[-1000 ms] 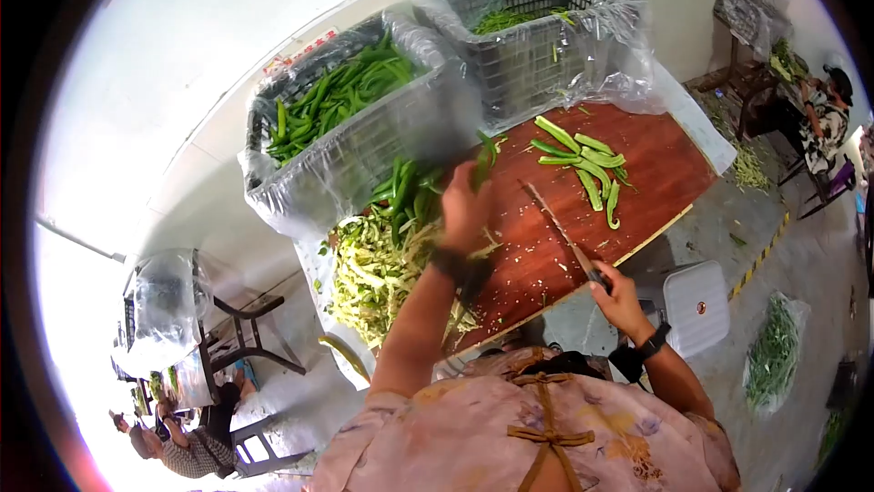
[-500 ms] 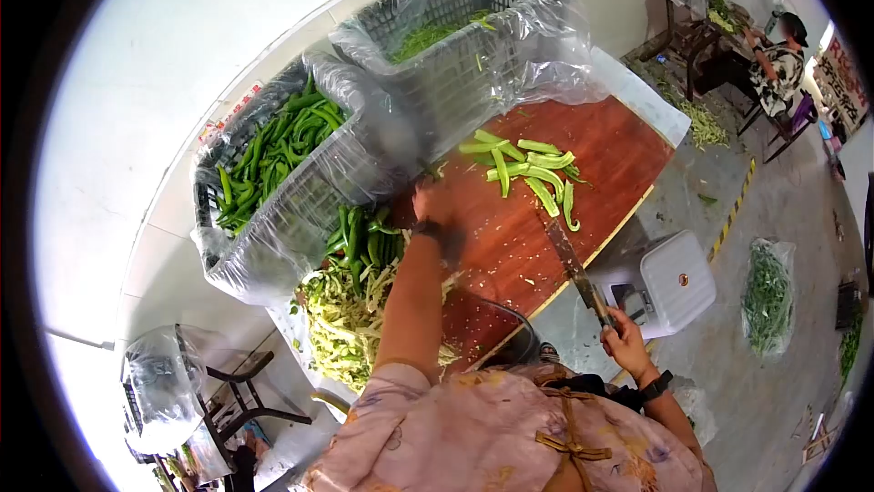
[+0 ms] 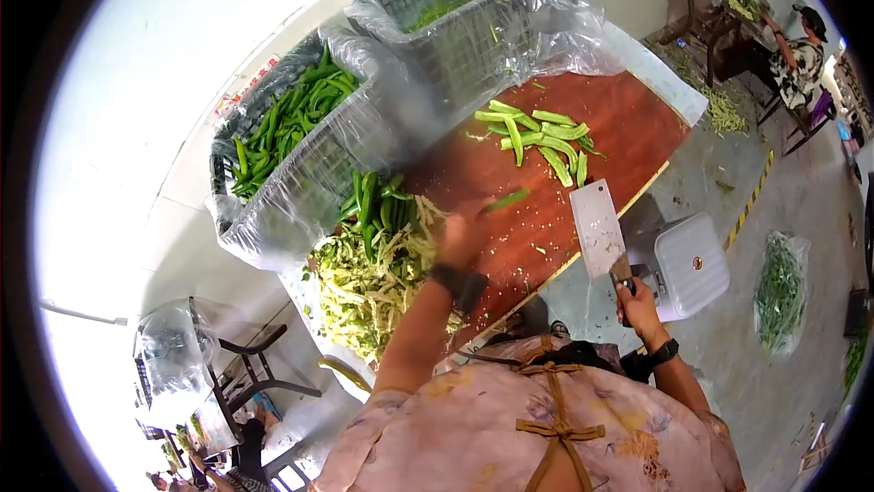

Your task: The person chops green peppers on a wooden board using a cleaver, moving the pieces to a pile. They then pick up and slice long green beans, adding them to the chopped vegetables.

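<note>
Right hand [image 3: 639, 308]: one, near right, off the board's near edge. It is closed in a fist around the handle of the one cleaver [image 3: 598, 230]. The blade is raised flat-on towards the camera, above the board's near-right edge.

Left hand [image 3: 462, 235]: one, over the near-left part of the board. It is motion-blurred, so its finger position cannot be told. A single pepper [image 3: 507, 200] sits just at its fingertips; whether it is pinched or lying on the wood is unclear.

Chopping board [image 3: 546, 228]: one, red-brown. Towards its far side lies a cluster of cut pepper pieces [image 3: 539, 135], too overlapped for an exact count.

Left of the board there are two heaps. The near one is pale trimmings [image 3: 369, 283]. Beyond it, whole dark-green peppers [image 3: 375, 205] touch the trimmings.

White stool [image 3: 694, 263]: one, on the floor just right of the board.

Plastic bag [image 3: 780, 296]: one, on the floor farther right, holding greens.

Crates: two, both grey and lined with clear plastic.
- Left crate [image 3: 300, 187] — well filled with whole green peppers.
- Far crate [image 3: 473, 32] — holds a shallow layer of green pieces.

A second person [image 3: 801, 55] sits far right, well apart.
</note>
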A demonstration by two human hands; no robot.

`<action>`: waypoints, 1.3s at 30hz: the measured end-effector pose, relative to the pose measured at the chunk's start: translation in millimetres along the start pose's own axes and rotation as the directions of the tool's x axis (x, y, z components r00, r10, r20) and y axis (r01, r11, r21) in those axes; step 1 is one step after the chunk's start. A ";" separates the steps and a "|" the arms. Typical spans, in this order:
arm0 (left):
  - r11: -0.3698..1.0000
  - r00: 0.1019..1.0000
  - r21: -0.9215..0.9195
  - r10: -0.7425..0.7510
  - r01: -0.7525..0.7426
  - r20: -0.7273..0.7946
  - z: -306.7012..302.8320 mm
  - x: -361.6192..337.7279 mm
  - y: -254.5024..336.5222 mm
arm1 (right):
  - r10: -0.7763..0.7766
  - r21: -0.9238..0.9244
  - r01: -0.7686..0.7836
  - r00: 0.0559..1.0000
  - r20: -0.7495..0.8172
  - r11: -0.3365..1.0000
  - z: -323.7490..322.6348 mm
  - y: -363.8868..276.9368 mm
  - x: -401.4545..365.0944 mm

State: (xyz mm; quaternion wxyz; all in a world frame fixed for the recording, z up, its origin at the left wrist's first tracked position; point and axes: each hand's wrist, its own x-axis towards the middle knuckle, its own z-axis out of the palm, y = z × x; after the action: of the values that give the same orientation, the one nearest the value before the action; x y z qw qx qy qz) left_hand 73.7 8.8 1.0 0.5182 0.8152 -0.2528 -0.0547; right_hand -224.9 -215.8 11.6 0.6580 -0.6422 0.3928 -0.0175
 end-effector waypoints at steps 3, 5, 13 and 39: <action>0.848 0.938 0.401 0.310 -0.346 0.152 4.8 -18.1 -1.0 | 0.011 0.023 -0.012 1.000 0.025 1.000 -1.5 1.6 4.7; 0.614 0.850 0.590 0.427 -0.524 0.309 7.4 -27.8 1.4 | 0.047 0.059 -0.050 0.998 0.045 0.997 -0.4 3.1 3.4; 0.546 0.858 0.662 0.296 -0.513 0.420 38.1 -56.6 25.9 | 0.100 0.140 -0.134 0.970 0.221 0.981 -0.3 29.0 5.3; 0.668 0.802 0.505 0.244 -0.546 0.545 59.5 -38.7 39.4 | 0.076 0.244 -0.152 0.952 0.296 0.958 -1.1 63.8 24.4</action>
State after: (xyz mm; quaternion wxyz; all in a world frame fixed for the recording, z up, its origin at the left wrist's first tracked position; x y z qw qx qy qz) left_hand 5.3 -34.8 1.5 0.1376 0.8304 -0.5393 -0.0272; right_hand -239.4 -218.4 -55.1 0.7869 -0.5208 0.3254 0.0609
